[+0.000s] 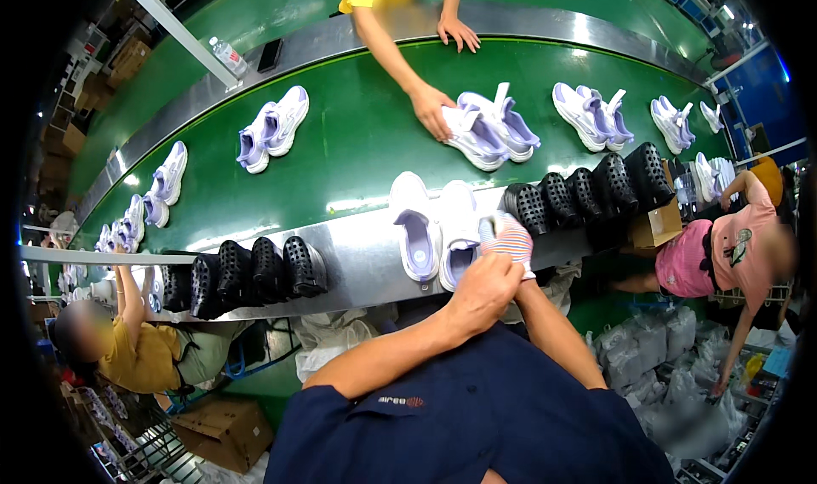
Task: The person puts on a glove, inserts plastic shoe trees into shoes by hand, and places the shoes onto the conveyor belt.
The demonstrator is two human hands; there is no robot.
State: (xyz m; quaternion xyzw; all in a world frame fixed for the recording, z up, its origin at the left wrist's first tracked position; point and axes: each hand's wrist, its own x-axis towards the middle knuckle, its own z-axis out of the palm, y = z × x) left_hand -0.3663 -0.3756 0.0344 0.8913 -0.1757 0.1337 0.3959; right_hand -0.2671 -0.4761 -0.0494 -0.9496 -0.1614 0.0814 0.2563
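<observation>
My left hand (pixel 487 293) is bare and closed, its fingers pinching the cuff of a striped glove (pixel 517 239). That glove is on my right hand (pixel 511 250), whose fingers point away from me and look extended, partly hidden behind the left hand. Just left of the gloved hand, a pair of white sneakers with lilac lining rests on the metal edge: the left shoe (pixel 415 229) and the right shoe (pixel 458 220). The gloved hand overlaps the right shoe's side; whether they touch, I cannot tell.
A green conveyor belt (pixel 357 161) carries several sneaker pairs. Opposite, a person's hand (pixel 432 110) touches one pair (pixel 489 131). Black perforated shoe lasts (pixel 255 271) line the metal ledge (pixel 357 271) on both sides. Other people work left and right. A cardboard box (pixel 223 433) stands lower left.
</observation>
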